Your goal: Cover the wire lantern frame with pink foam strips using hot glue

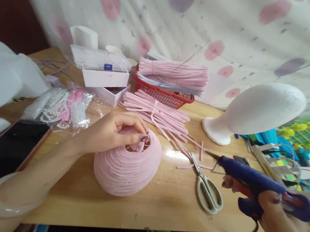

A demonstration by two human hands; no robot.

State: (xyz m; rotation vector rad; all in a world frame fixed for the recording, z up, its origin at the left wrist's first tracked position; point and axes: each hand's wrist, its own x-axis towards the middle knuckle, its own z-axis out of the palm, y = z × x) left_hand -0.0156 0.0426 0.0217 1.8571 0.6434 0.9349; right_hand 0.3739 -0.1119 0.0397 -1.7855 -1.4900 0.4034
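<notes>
A rounded pink dome (127,172), wound from fuzzy chenille stems, sits on the table with a round opening at its top. My left hand (119,132) rests over that opening, thumb and forefinger pinched on a pink chenille stem (140,147) that curls into the hole. Thin wires show inside the gap. On the right, my right hand (275,217) is wrapped around a blue hot glue gun (255,177), its nozzle pointing left. Green-handled scissors (205,188) lie partly spread between the dome and the glue gun, beside cut pink pieces.
Behind the dome lies a tied bundle of pink stems (155,112), and a red basket (171,98) holds more. A white foam head (259,113) stands at the back right. Bagged beads (68,109), a phone (6,150) and white boxes (104,76) are at left.
</notes>
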